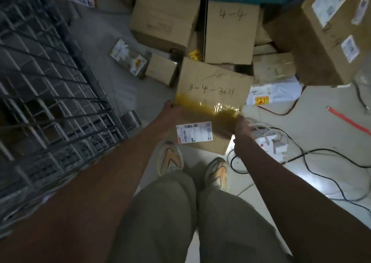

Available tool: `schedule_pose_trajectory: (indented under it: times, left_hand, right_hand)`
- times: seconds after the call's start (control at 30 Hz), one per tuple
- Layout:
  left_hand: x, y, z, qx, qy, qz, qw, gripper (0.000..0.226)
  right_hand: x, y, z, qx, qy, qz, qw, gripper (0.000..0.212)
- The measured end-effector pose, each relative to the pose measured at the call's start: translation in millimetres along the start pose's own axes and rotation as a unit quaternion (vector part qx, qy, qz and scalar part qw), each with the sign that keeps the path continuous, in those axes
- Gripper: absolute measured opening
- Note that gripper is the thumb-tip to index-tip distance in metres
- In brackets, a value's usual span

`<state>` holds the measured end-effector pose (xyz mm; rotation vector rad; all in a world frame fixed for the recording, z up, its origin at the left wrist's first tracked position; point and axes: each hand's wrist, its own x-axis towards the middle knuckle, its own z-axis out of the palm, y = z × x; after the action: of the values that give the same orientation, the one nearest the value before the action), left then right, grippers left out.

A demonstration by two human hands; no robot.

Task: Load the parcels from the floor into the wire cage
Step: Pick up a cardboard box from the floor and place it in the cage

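Parcel: the cardboard box (212, 102) marked "3-4-3011" sat between your two hands, in front of your shoes (170, 158), its far end against the stack of boxes.
Edges: a band of yellow tape (206, 107) crossed its top from side to side; a white shipping label (194, 132) lay on the near part.
Left grip: your left hand (170, 112) grasped the box's left edge at the tape band; fingers went out of sight under the edge.
Right grip: your right hand (241, 130) clasped the right edge, thumb on the side.
Room to move: bare floor (120, 86) lay open between the box and the wire cage (50, 102) at your left.
Right side: cables (321, 162) and a white power strip (269, 144) lay just beside your right hand.
Cage contents: you could not tell through the blurred mesh.
Stack behind: a box marked "4-4" (230, 31) stood just beyond the parcel, with a small carton (160, 70) at its left.
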<state>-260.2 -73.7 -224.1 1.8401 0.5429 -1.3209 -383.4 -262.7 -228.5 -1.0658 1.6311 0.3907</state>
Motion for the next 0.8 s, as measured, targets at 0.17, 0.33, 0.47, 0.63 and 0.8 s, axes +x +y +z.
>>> schedule_pose_trajectory:
  times: [0.17,0.33,0.47,0.63,0.8]
  left_hand:
    - [-71.8,23.9,-3.7,-0.067,0.092,0.028,0.993,0.049]
    - [-244.2,87.3,-24.5,-0.124,0.129,0.075,0.981,0.07]
    - [-378.6,136.6,-50.3,-0.142,0.106,0.105,0.978,0.057]
    - [-485.9,176.4,-112.3,-0.123,0.137,0.251,0.95,0.055]
    - [-555.9,146.3,-196.3,-0.122,0.161,0.378,0.903,0.059]
  right_hand:
    - [-87.1,-36.3,-37.7,-0.055,0.019,-0.079,0.995,0.042]
    - [-255.8,-107.8,-112.4,-0.075,-0.017,-0.203,0.976,0.033]
    - [-392.1,-157.6,-161.7,-0.099,-0.059,-0.288,0.951,0.044]
    - [-515.9,-196.8,-171.9,-0.09,-0.062,-0.389,0.915,0.035]
    - [-603.0,-187.0,-128.2,-0.061,-0.083,-0.463,0.88,0.039]
